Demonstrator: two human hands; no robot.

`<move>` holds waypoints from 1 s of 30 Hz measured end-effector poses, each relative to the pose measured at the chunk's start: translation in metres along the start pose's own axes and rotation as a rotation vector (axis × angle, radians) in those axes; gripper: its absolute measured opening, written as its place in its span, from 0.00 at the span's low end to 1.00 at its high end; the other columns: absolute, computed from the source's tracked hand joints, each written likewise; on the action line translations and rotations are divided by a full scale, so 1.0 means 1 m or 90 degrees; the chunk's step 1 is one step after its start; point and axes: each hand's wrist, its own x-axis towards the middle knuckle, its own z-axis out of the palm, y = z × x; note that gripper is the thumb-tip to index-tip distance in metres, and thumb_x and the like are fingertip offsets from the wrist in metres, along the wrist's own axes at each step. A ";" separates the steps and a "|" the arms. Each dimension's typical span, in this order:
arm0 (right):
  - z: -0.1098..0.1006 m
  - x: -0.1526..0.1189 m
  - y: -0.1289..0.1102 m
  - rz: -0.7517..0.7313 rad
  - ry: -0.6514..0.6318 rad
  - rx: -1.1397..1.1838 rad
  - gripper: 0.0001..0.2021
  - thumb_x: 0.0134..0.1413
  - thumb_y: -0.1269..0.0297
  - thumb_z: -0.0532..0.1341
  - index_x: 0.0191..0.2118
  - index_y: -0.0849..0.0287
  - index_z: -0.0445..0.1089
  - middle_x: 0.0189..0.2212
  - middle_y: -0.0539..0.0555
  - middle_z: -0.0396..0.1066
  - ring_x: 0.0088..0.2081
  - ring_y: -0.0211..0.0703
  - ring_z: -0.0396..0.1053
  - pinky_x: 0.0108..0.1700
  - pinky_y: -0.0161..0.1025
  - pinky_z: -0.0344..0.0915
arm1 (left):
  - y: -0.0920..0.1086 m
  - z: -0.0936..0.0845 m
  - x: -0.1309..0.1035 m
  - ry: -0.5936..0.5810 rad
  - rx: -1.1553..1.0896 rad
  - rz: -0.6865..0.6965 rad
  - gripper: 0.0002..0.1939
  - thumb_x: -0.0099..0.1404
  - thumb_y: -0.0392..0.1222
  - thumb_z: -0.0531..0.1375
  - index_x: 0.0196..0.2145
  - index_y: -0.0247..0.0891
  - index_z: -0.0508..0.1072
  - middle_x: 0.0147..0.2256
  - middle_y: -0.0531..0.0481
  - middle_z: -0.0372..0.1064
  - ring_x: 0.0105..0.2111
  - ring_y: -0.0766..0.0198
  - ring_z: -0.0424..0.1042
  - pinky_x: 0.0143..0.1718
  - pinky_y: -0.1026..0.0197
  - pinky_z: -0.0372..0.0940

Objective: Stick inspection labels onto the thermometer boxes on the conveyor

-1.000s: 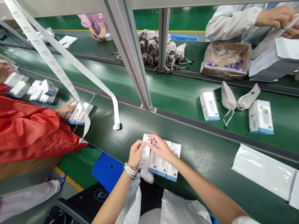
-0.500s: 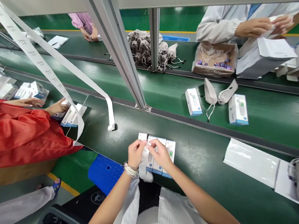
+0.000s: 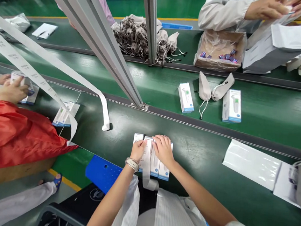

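Note:
A row of several small white-and-blue boxes [image 3: 164, 173] lies on the green bench in front of me. My left hand [image 3: 137, 151] is closed in a pinch on a white strip of labels [image 3: 147, 172], over the left end of the row. The strip hangs down past the boxes' near ends and curls at the bench edge. My right hand [image 3: 163, 150] rests with its fingers stretched across the upper ends of the boxes on the right. Whether anything is under those fingers is hidden.
Across the conveyor [image 3: 153, 78] lie two boxes [image 3: 232, 106] and grey drawstring pouches [image 3: 205, 85]. A metal post [image 3: 114, 50] slants down to the bench. Label tape [image 3: 52, 57] hangs at left beside a co-worker's red garment [image 3: 19, 133]. Plastic bags [image 3: 251, 164] lie at right.
My right hand has parted from the left and spread over the boxes. The left still pinches the strip. The view has shifted, and the red-clad co-worker's hands have moved left.

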 end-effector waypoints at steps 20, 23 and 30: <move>-0.007 0.040 0.027 -0.149 -0.277 -0.032 0.23 0.52 0.50 0.55 0.54 0.48 0.59 0.37 0.56 0.65 0.39 0.47 0.60 0.40 0.41 0.55 | 0.001 -0.001 -0.016 0.144 -0.049 -0.061 0.21 0.48 0.56 0.61 0.18 0.32 0.66 0.14 0.56 0.57 0.16 0.73 0.54 0.17 0.67 0.49; -0.008 0.050 0.034 -0.110 -0.316 0.006 0.24 0.47 0.45 0.57 0.49 0.49 0.65 0.37 0.55 0.64 0.40 0.47 0.60 0.41 0.41 0.57 | 0.006 -0.002 -0.018 0.128 -0.082 -0.057 0.20 0.47 0.55 0.62 0.19 0.32 0.68 0.15 0.55 0.59 0.16 0.71 0.56 0.18 0.67 0.50; -0.035 0.028 0.003 -0.023 -0.097 0.246 0.17 0.57 0.55 0.51 0.50 0.55 0.61 0.43 0.56 0.64 0.45 0.45 0.60 0.46 0.44 0.57 | 0.017 -0.003 -0.036 0.076 -0.069 0.074 0.19 0.53 0.55 0.58 0.20 0.34 0.67 0.18 0.55 0.59 0.20 0.71 0.57 0.23 0.67 0.54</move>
